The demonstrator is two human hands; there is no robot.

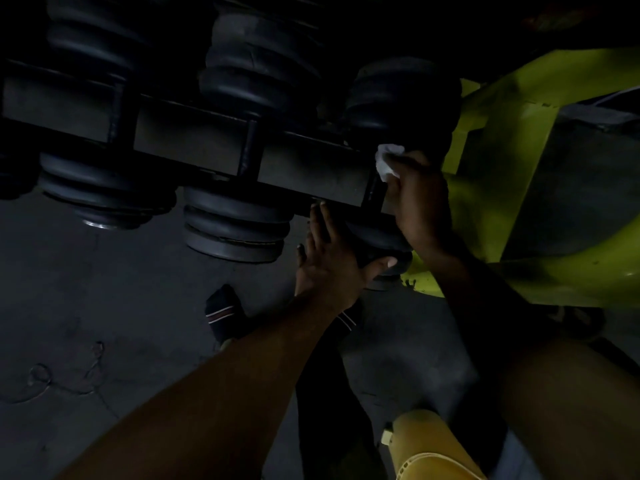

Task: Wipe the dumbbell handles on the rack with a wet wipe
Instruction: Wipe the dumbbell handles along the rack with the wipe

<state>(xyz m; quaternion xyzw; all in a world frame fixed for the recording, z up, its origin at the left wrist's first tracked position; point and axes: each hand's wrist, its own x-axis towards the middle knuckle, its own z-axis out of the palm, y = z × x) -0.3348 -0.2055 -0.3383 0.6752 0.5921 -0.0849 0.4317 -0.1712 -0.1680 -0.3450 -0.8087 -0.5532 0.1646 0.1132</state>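
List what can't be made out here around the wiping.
Head view only:
- Handle under the wipe: hidden by the right hand and the rack bar.
- Near end of that dumbbell: partly covered by the left hand.
- Far dumbbell ends: lost in darkness, cut off by the top edge.
- Wipe's wetness: too dark to tell.
- Yellow object: cut off by the bottom edge.

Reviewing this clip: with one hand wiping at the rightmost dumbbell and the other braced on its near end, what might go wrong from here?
1. The left hand presses on the near weight head of the rightmost dumbbell; if it rolls, fingers by the rack bar could get pinched.
2. The right hand bunches the wipe small, so it may miss parts of the handle.
3. The dim light could hide unwiped patches.
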